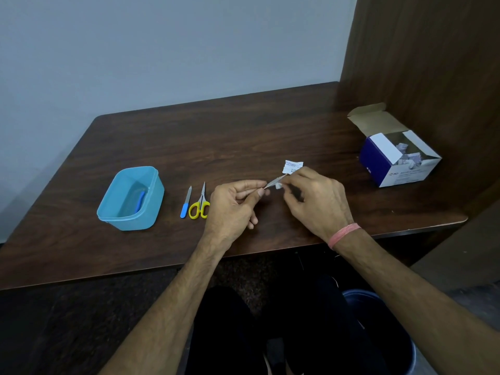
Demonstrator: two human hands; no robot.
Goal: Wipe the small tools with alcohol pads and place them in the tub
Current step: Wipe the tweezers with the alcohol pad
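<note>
My left hand [234, 205] pinches a small silver metal tool [272, 182] above the table's middle. My right hand [315, 200] pinches a white alcohol pad [278, 186] against the tool's tip. A torn white pad wrapper [292, 166] lies just behind my right hand. A blue tub [155, 190] stands at the left with a blue-handled tool [140, 201] inside it. Between the tub and my left hand lie a nail file with a blue handle [186, 203] and small scissors with yellow handles [200, 204].
An open blue and white box of pads [397, 161] stands at the right on the dark wooden table [243, 125]. A wooden partition [433, 63] rises behind it. A dark bin [378, 334] sits on the floor under the table's front edge, beside my legs.
</note>
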